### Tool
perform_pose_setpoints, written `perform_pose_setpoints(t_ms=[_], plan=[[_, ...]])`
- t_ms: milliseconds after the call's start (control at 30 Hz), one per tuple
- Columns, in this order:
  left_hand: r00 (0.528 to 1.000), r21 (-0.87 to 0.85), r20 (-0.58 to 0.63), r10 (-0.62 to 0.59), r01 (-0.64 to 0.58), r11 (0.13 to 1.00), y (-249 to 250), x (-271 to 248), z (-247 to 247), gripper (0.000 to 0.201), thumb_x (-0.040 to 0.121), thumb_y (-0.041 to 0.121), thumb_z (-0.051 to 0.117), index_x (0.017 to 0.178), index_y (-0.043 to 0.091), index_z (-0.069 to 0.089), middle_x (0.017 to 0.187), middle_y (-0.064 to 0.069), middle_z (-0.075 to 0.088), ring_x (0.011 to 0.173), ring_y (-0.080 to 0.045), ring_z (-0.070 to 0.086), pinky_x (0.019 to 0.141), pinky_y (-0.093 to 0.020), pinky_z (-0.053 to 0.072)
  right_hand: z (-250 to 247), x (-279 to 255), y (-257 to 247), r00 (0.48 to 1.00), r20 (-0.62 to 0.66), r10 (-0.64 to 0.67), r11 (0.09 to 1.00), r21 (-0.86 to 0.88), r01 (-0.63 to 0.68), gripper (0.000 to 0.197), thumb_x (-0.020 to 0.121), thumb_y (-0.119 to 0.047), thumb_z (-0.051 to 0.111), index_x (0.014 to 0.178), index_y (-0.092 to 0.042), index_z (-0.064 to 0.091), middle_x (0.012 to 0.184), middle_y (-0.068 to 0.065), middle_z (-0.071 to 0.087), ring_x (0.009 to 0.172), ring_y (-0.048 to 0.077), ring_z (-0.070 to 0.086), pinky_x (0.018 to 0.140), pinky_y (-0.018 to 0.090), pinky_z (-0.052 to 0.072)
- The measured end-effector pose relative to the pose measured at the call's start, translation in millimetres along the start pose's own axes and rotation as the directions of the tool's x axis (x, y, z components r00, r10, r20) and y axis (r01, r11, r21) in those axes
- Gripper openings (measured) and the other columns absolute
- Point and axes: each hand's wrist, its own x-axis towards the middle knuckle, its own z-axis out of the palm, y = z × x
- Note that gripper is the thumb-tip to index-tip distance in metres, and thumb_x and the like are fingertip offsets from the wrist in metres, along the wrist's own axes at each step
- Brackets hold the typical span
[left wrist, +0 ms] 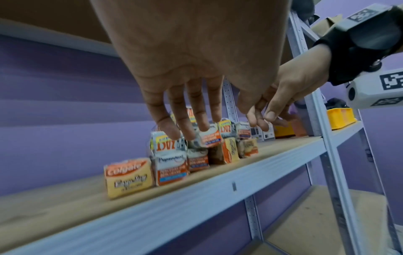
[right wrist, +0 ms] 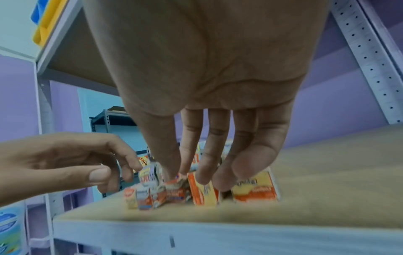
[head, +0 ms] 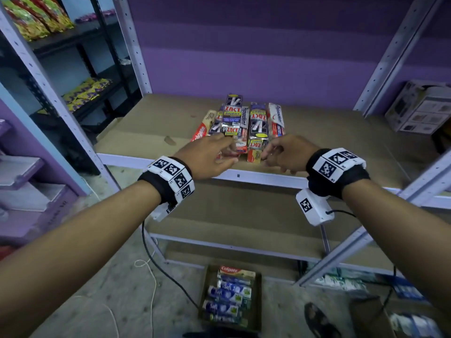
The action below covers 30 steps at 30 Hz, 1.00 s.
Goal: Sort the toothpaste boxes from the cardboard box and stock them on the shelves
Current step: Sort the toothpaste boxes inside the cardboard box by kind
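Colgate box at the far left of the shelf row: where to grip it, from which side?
Grip the Colgate box by its near end, pinching its exposed left side and top. It lies lengthwise, end face at the shelf front; its right side looks tight against the neighbouring box, so come from the front-left.

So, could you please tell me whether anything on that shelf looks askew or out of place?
Yes. The Colgate box at the left edge of the toothpaste boxes lies at an angle to its neighbours. The brands are also mixed: Zact boxes sit stacked on Pepsodent ones. Some front end flaps look crumpled, though the wrist views are blurred.
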Motion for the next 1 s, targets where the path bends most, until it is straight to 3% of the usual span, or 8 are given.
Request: perform_pose_setpoints(t_ms=[67, 200, 400, 567, 667, 800, 933, 1000], plan=[[0.999, -0.018, 0.05, -0.016, 0.017, 1.0, 1.5, -9.5, 14.4, 0.029, 0.092, 0.048, 0.056, 0.113, 0.027, 0.056, 0.103, 0.009, 0.054, 0.095, -0.012, 0.056, 0.084, -0.032, 0.049, 14.7, -5.9, 10.5, 0.999, 0.028, 0.017, 1.0, -0.006, -0.017, 0.005, 0.082, -0.023, 0.074, 0.086, -0.024, 0.071, 0.083, 0.006, 0.071, 0.059, 0.018, 0.06, 0.048, 0.026, 0.046], [0.983, -0.072, 0.149, -0.108, 0.119, 0.99, 2.2, -27.4, 50.3, 0.026, 0.091, 0.05, 0.055, 0.109, 0.032, 0.057, 0.102, 0.01, 0.058, 0.092, -0.012, 0.056, 0.078, -0.03, 0.045, 54.8, -13.7, 40.8, 0.997, 0.063, 0.052, 0.997, -0.053, -0.049, 0.005, 0.08, -0.03, 0.076, 0.084, -0.028, 0.073, 0.072, -0.008, 0.065, 0.045, -0.004, 0.056, 0.039, 0.014, 0.039], [0.864, -0.108, 0.408, -0.295, 0.367, 0.924, 3.2, -62.2, 130.1, 0.009, 0.092, 0.034, 0.06, 0.09, 0.027, 0.064, 0.075, 0.019, 0.056, 0.086, -0.016, 0.063, 0.072, -0.022, 0.04, 129.6, -27.1, 102.5, 0.867, 0.416, 0.274, 0.913, 0.172, -0.371, 0.02, 0.095, -0.017, 0.05, 0.09, -0.019, 0.069, 0.08, 0.005, 0.068, 0.041, 0.019, 0.057, 0.042, 0.022, 0.044], [0.701, -0.132, 0.618, -0.354, 0.537, 0.833, 10.3, -102.6, 186.1, 0.015, 0.093, 0.035, 0.056, 0.099, 0.03, 0.069, 0.097, 0.011, 0.062, 0.093, -0.012, 0.06, 0.078, -0.021, 0.044, 191.4, -60.3, 150.0, 0.843, 0.433, 0.318, 0.917, 0.084, -0.389, 0.012, 0.086, -0.023, 0.063, 0.087, -0.027, 0.074, 0.082, -0.003, 0.075, 0.062, 0.015, 0.071, 0.054, 0.026, 0.055], [0.577, -0.105, 0.734, -0.357, 0.617, 0.78, 19.1, -124.2, 217.7, 0.024, 0.098, 0.035, 0.05, 0.109, 0.023, 0.067, 0.109, 0.002, 0.066, 0.086, -0.013, 0.058, 0.058, -0.019, 0.041, 224.5, -82.8, 172.4, 0.765, 0.515, 0.386, 0.851, 0.12, -0.511, 0.013, 0.091, -0.026, 0.062, 0.095, -0.019, 0.072, 0.087, 0.002, 0.074, 0.056, 0.016, 0.068, 0.055, 0.028, 0.054], [0.39, -0.046, 0.831, -0.397, 0.759, 0.649, 28.6, -153.8, 259.3, 0.023, 0.099, 0.027, 0.053, 0.116, 0.016, 0.063, 0.119, -0.009, 0.067, 0.069, -0.01, 0.063, 0.044, -0.017, 0.043, 261.7, -104.3, 196.4, 0.723, 0.543, 0.427, 0.79, 0.165, -0.59, 0.015, 0.093, -0.027, 0.062, 0.092, -0.016, 0.072, 0.088, 0.007, 0.074, 0.051, 0.014, 0.066, 0.048, 0.021, 0.05], [0.326, -0.028, 0.859, -0.394, 0.8, 0.6, 27.7, -177.0, 289.2, 0.036, 0.1, 0.034, 0.052, 0.127, 0.012, 0.059, 0.126, -0.01, 0.064, 0.104, -0.028, 0.066, 0.069, -0.024, 0.048, 288.6, -113.5, 211.6, 0.673, 0.573, 0.468, 0.703, 0.221, -0.676, 0.011, 0.092, -0.025, 0.061, 0.088, -0.024, 0.071, 0.086, 0.006, 0.074, 0.057, 0.02, 0.065, 0.054, 0.025, 0.052], [0.305, -0.026, 0.866, -0.397, 0.82, 0.571, 24.8, -184.4, 302.2, 0.034, 0.1, 0.038, 0.053, 0.121, 0.013, 0.063, 0.12, -0.008, 0.068, 0.093, -0.026, 0.068, 0.066, -0.023, 0.048, 299.3, -116.2, 217.7, 0.659, 0.575, 0.485, 0.669, 0.24, -0.703, 0.01, 0.092, -0.027, 0.061, 0.092, -0.026, 0.071, 0.09, 0.005, 0.074, 0.063, 0.023, 0.066, 0.058, 0.029, 0.054]])
